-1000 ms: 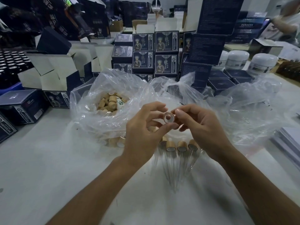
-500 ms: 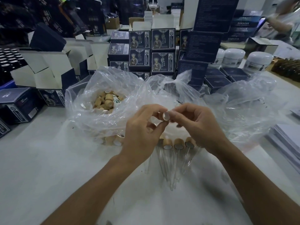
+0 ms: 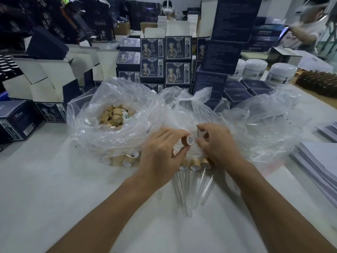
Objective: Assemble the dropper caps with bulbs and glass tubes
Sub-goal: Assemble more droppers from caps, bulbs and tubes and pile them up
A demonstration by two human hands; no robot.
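Note:
My left hand pinches a tan wooden dropper cap between thumb and fingers, its white-lined opening facing right. My right hand hovers just right of the cap with fingers spread and curled, touching nothing I can make out. Below the hands, three assembled droppers lie on the white table, their glass tubes pointing toward me. A clear plastic bag at left holds several loose wooden caps.
More crumpled clear plastic spreads right of the hands. Dark printed boxes stack behind the bags, folded cartons at left, white jars at back right. Paper sheets lie at the right edge. A person stands at far right.
My right hand has let go of the cap and drawn slightly away to the right. The left hand keeps the cap, now turned so its opening shows. Both hands sit lower over the bag.

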